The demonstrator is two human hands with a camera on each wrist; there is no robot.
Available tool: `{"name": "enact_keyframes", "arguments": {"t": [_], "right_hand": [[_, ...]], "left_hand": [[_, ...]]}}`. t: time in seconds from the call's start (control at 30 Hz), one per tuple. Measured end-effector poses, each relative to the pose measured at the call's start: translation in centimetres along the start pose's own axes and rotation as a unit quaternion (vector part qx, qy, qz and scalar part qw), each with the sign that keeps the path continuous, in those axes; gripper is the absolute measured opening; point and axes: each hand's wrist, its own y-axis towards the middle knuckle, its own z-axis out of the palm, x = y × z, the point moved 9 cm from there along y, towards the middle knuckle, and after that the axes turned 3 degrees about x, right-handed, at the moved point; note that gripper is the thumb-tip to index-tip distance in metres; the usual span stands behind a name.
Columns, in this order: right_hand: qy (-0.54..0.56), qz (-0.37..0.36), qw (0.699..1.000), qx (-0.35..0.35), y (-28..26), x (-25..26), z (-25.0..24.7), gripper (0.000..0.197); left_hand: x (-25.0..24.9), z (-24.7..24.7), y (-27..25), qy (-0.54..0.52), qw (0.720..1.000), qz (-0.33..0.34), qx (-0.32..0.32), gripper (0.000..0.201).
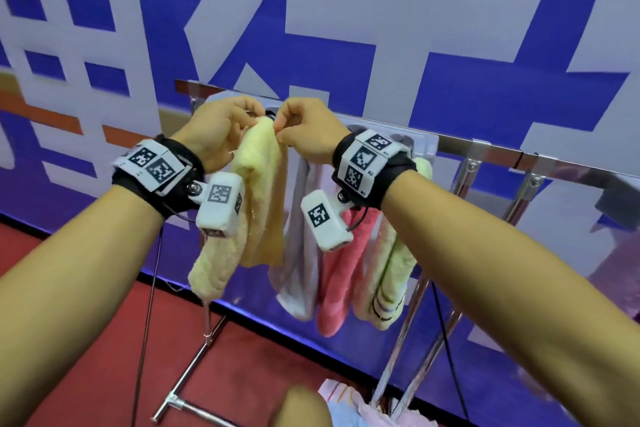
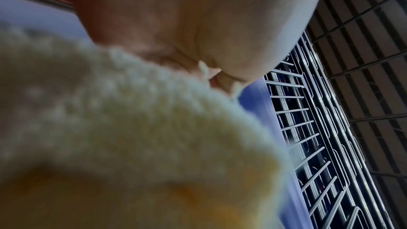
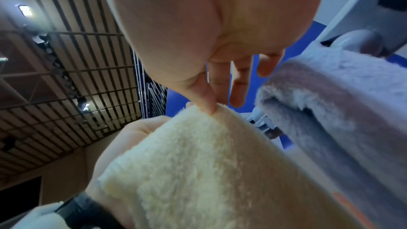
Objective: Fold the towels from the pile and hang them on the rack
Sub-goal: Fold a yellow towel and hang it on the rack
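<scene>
A pale yellow towel (image 1: 261,191) hangs folded lengthwise in front of the chrome rack rail (image 1: 485,151). My left hand (image 1: 221,128) grips its top edge from the left. My right hand (image 1: 304,128) pinches the same top edge from the right, thumb against forefinger, with the other fingers loose. In the right wrist view that pinch sits on the yellow towel (image 3: 198,163) at its upper corner. The left wrist view is filled by the blurred yellow towel (image 2: 132,137) under my left hand (image 2: 198,23). Whether the towel rests on the rail is hidden by my hands.
On the rail to the right hang a lavender towel (image 1: 298,253), a pink towel (image 1: 341,274) and a pale green striped towel (image 1: 391,270). Towels of the pile (image 1: 349,402) lie on the red floor by the rack's legs (image 1: 194,364). A blue and white wall stands close behind.
</scene>
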Motion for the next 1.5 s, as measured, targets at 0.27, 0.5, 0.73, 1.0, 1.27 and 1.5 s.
{"name": "enact_keyframes", "arguments": {"t": [0.27, 0.5, 0.73, 1.0, 1.27, 1.5], "right_hand": [[-0.126, 0.044, 0.991, -0.011, 2.9, -1.8, -1.0, 0.032], [-0.248, 0.065, 0.966, -0.009, 3.6, -4.0, -0.9, 0.028], [-0.367, 0.037, 0.929, 0.025, 3.9, -4.5, 0.8, 0.028], [-0.425, 0.044, 0.901, 0.068, 3.3, -4.4, 1.5, 0.023], [-0.333, 0.05, 0.941, 0.027, 1.9, -4.1, 0.6, 0.033], [-0.242, 0.043, 0.969, -0.002, -1.2, -2.6, -2.8, 0.029]], "left_hand": [[1.0, -0.2, 5.6, 0.112, 0.993, 0.04, -0.021, 0.035], [2.3, 0.9, 7.9, 0.19, 0.978, 0.084, -0.017, 0.04], [2.4, -0.6, 7.4, 0.211, 0.965, 0.148, -0.047, 0.034], [2.3, 1.0, 6.6, 0.299, 0.935, 0.151, -0.112, 0.018], [2.0, 0.2, 4.9, 0.357, 0.914, 0.124, -0.146, 0.008], [0.7, 1.7, 3.7, 0.291, 0.944, 0.099, -0.118, 0.025]]}}
